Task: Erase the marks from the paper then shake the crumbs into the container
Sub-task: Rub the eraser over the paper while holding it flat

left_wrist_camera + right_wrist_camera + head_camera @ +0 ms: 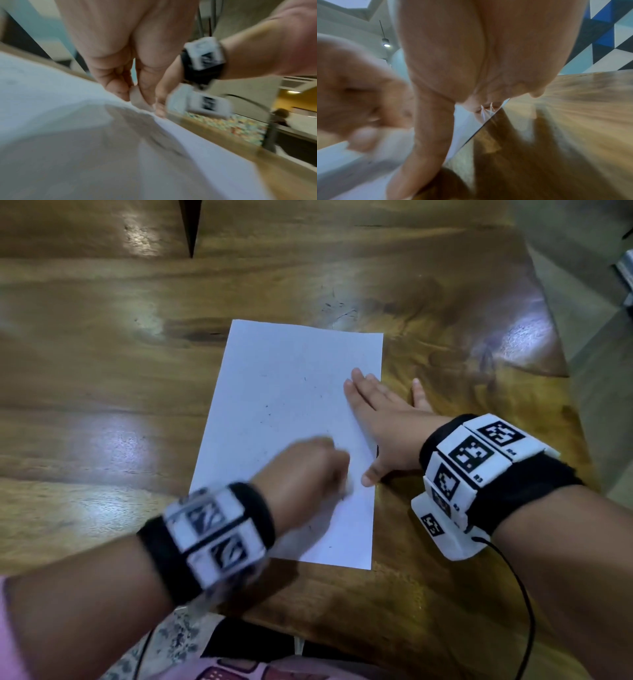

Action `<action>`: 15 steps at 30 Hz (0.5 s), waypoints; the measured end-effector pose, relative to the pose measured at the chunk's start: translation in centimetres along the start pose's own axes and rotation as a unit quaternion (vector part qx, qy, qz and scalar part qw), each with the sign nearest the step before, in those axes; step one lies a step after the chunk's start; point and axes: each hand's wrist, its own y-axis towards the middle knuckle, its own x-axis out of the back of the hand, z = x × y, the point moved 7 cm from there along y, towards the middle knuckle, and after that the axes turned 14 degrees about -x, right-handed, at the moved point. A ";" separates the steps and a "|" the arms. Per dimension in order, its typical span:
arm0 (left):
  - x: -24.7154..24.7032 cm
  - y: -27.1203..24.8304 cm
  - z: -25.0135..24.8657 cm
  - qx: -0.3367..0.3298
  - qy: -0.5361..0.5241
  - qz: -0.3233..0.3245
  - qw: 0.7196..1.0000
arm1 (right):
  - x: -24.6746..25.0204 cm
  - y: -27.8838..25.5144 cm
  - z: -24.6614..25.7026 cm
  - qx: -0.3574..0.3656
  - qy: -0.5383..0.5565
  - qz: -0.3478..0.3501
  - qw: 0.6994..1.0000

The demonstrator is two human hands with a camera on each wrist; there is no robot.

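Note:
A white sheet of paper (274,392) lies on the wooden table (102,371), dotted with small dark specks. My left hand (308,470) is curled and motion-blurred over the sheet's lower middle. In the left wrist view its fingers pinch a small pale eraser (137,98) against the paper (51,94). My right hand (380,419) lies flat with straight, spread fingers on the sheet's right edge, thumb on the paper and little finger on the wood. No container shows in any view.
A few dark crumbs (337,309) lie on the wood just beyond the paper's far edge. The table's right edge (561,364) drops to the floor. A black cable (520,587) hangs from my right wristband. A gap (190,231) splits the tabletop at the far left.

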 end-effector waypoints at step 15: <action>0.0 -2.5 0.6 -0.007 -0.005 -0.032 0.999 | 0.0 0.0 0.0 -0.005 -0.010 -0.004 1.000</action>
